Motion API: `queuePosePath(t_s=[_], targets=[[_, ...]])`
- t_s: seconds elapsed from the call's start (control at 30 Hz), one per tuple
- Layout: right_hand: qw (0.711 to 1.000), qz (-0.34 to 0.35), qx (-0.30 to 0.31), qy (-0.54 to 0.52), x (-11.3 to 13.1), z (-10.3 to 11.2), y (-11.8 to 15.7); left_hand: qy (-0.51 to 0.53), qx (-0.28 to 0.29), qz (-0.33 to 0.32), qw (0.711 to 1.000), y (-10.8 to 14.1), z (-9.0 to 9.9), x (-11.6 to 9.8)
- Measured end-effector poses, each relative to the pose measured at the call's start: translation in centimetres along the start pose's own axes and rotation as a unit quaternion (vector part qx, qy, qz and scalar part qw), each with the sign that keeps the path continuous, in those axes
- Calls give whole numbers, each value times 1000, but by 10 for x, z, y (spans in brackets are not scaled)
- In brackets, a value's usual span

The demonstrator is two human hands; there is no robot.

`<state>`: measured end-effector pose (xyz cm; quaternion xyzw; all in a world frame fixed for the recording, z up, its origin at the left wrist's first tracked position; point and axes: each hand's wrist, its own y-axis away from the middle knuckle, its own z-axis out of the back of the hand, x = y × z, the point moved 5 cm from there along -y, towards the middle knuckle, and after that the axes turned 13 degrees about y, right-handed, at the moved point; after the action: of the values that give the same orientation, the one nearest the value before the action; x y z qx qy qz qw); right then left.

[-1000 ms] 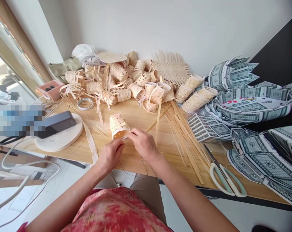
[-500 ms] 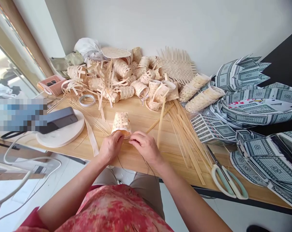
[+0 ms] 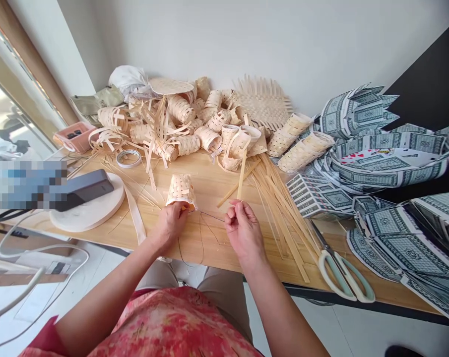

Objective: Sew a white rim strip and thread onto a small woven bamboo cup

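Head: left hand [image 3: 168, 224] grips woven basket [image 3: 180, 191], right hand [image 3: 243, 229] pinches thread [image 3: 213, 216].

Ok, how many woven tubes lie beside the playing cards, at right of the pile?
2: the upper woven tube and the lower woven tube, beside the folded playing cards. More may be hidden.

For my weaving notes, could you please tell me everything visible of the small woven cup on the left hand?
The small woven cup is a pale, bamboo-like strip weave with open square gaps, a few strip ends sticking out. It sits tilted, open end down, over the fingers of the left hand.
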<state>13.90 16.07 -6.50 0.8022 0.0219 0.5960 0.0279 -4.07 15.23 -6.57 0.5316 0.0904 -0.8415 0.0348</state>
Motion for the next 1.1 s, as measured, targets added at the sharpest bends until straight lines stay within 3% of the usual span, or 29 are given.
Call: queuePosePath(t_s=[0.27,0.5,0.77,0.9,1.1], targets=[[997,-63,34,-26,16,54,13,161,0,74,984,4,-7,1],[999,-26,0,38,32,113,20,297,-21,106,949,5,-11,-4],[992,-3,-73,105,56,161,18,208,-4,88,974,-2,-3,2],[985,24,-122,120,71,172,15,142,-27,70,987,-3,4,0],[957,61,-191,209,78,179,15,136,-7,68,988,-1,2,0]])
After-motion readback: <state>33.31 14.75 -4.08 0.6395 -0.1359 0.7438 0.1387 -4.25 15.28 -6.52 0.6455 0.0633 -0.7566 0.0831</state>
